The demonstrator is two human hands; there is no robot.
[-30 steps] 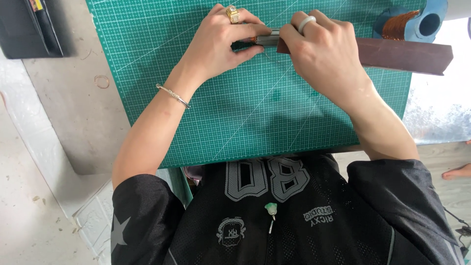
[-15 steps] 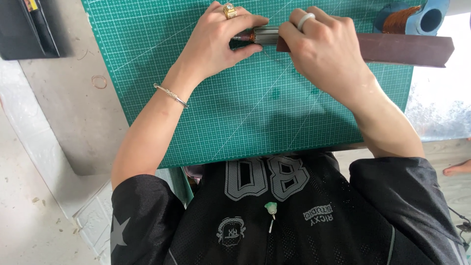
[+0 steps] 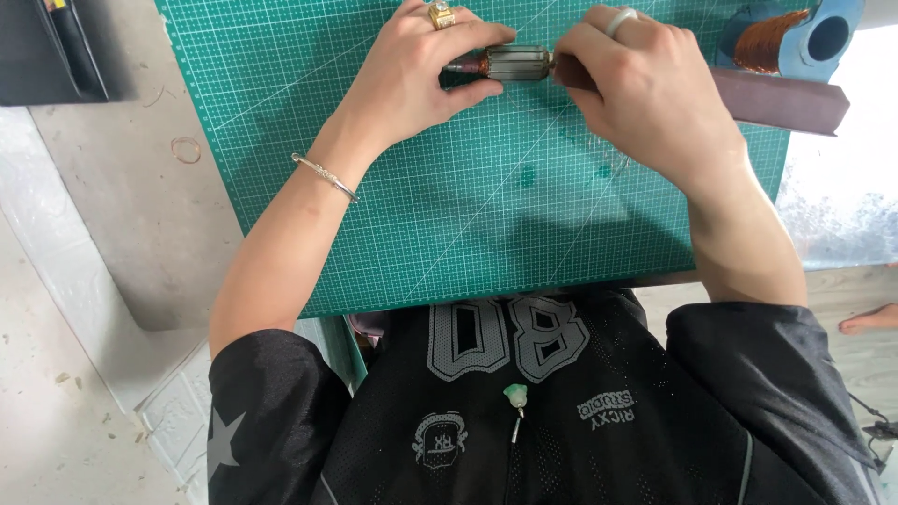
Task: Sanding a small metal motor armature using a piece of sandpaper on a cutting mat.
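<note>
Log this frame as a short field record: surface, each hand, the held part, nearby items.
surface: green gridded cutting mat on a grey table
left hand: gold ring, grips the left end of the small grey metal motor armature
right hand: white ring, holds the armature's right end, over the dark brown strip
armature: lying sideways, held between both hands just above the mat
nearby: blue spool of copper wire at top right; silver bracelet on the left wrist
</note>
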